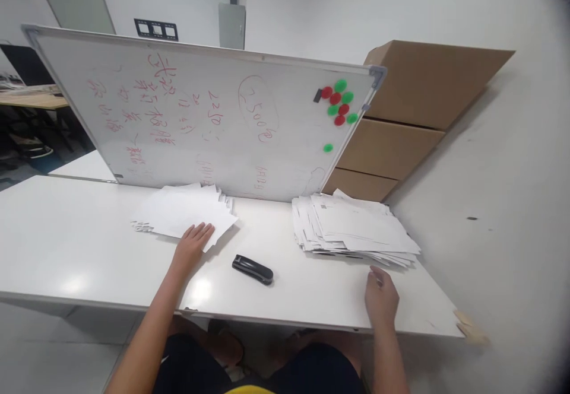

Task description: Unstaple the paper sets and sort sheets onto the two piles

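My left hand (194, 241) lies flat with fingers stretched out on the near edge of a loose pile of white sheets (182, 213) at the left of the white table (89, 245). My right hand (381, 296) hovers just in front of a second, thicker stack of printed papers (356, 228) on the right; its fingers are curled loosely and hold nothing I can see. A black stapler (252, 269) lies on the table between my two hands.
A whiteboard (200, 115) with red writing and red and green magnets (339, 106) leans on the table's far side. Stacked cardboard boxes (401, 121) stand behind it at the right, against the wall. The table's right corner (467, 326) looks chipped.
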A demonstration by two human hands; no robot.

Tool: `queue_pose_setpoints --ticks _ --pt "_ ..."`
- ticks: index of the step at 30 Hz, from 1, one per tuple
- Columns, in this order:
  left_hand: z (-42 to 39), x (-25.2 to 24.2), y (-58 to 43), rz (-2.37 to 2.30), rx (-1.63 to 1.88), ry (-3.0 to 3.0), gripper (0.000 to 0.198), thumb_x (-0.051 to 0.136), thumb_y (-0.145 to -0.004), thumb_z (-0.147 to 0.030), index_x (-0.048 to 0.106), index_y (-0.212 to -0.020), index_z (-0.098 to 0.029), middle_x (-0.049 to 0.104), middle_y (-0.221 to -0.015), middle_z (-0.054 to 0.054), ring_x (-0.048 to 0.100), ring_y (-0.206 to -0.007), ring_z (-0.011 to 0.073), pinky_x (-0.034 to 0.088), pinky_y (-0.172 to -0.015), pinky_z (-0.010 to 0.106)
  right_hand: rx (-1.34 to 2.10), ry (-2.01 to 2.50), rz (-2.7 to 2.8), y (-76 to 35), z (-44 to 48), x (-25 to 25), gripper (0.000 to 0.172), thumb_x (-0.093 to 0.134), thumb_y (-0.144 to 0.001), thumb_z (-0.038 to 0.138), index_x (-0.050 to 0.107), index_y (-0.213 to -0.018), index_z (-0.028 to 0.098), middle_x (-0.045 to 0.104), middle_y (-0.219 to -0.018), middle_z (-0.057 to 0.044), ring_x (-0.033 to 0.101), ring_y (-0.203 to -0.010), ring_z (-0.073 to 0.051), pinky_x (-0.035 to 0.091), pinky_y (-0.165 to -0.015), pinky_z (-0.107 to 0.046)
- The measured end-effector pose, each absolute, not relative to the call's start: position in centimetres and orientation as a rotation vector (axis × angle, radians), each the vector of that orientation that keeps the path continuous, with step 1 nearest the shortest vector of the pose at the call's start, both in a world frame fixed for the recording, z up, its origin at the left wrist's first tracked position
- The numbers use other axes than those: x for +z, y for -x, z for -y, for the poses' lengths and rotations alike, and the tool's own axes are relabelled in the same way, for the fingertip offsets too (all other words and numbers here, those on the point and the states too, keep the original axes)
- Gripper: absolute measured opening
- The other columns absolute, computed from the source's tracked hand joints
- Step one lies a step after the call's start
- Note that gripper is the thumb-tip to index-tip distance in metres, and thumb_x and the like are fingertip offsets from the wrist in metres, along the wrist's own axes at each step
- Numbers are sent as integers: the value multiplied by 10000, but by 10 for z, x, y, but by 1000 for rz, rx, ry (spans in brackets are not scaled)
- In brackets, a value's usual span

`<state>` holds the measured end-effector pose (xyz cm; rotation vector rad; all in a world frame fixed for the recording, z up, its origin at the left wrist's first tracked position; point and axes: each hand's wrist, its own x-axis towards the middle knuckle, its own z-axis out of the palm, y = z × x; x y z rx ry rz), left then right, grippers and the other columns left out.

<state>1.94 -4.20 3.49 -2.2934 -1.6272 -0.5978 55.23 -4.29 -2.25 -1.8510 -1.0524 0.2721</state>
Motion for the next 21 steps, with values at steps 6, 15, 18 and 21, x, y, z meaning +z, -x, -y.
queue_pose_setpoints --ticks 6,15,18,21 --pt "44 35 -24 1665 -585 2280 509 423 -902 -310 440 -1398 -196 463 -1437 103 369 -1365 308 284 -1109 524 271 1834 1055 -554 44 -23 425 439 -779 379 642 -1071 146 682 -1042 -160 602 -968 -305 438 -876 -430" --pt "44 31 -23 1562 -527 2387 639 256 -809 34 493 -1358 -193 522 -1390 62 435 -1329 211 303 -1123 447 253 1854 1112 -551 46 -20 410 431 -787 377 637 -1057 148 686 -1039 -162 606 -973 -316 441 -881 -442" --pt "45 33 -24 1574 -505 2387 645 283 -799 36 481 -1366 -198 498 -1413 50 382 -1364 221 281 -1134 461 216 1860 1129 -547 48 -15 425 399 -805 366 627 -1082 140 679 -1049 -169 606 -967 -315 443 -878 -442" --pt "43 37 -24 1583 -498 2436 591 313 -837 -9 454 -1383 -185 492 -1415 65 384 -1363 228 290 -1132 468 173 1867 1208 -543 49 -11 442 379 -812 351 624 -1095 117 663 -1076 -192 585 -1016 -331 426 -907 -460"
